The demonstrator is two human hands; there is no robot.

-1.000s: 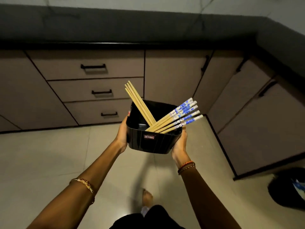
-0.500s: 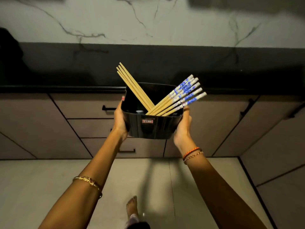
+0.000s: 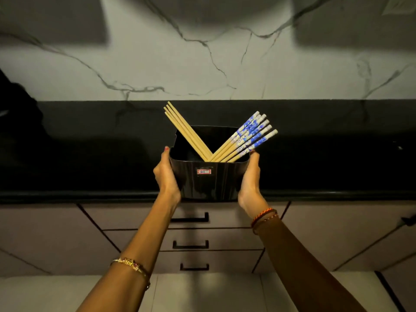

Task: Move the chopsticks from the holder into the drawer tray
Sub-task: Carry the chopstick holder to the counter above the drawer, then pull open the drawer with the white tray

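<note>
Chopsticks stand in two slanting bunches inside the black holder [image 3: 208,181], plain wooden ones [image 3: 183,129] leaning left and blue-patterned ones [image 3: 249,134] leaning right. The left hand [image 3: 165,175] and right hand [image 3: 251,180] each keep a close grip on one side of the holder, at the worktop's [image 3: 90,154] front edge. Drawers [image 3: 191,218] below are closed.

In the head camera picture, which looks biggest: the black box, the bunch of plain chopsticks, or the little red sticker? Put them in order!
1. Black box, held between the left hand and right hand.
2. Bunch of plain chopsticks, long but thin.
3. Little red sticker, by far the smallest.
</note>
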